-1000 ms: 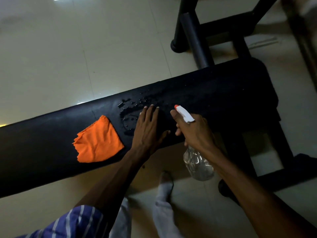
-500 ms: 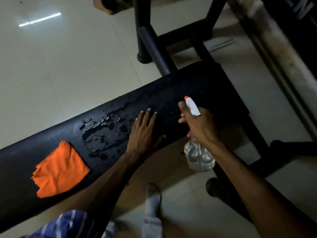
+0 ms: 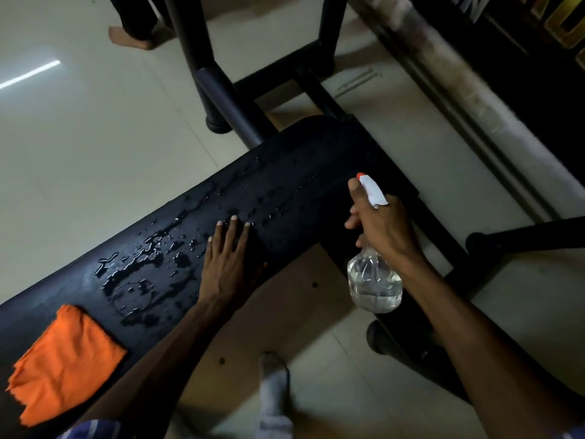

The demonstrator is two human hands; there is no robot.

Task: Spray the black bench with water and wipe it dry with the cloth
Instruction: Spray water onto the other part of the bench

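Right hand [image 3: 381, 231] grips the clear plastic spray bottle [image 3: 374, 282] at centre right, light, probably slippery; left hand [image 3: 226, 264] rests flat on the wet black padded bench [image 3: 294, 188]; the soft orange cloth [image 3: 66, 364] at lower left bunches anywhere.

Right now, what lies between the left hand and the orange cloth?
Head view: pooled water droplets on the black bench, between left hand and orange cloth.

Bench [image 3: 316, 172] runs diagonally across floor [image 3: 95, 137]. Cloth [image 3: 66, 362] on bench, near-left end. Water puddles [image 3: 142, 267] between cloth and left hand [image 3: 228, 261]. Spray bottle [image 3: 373, 280] right of bench's near edge, in right hand [image 3: 380, 226].
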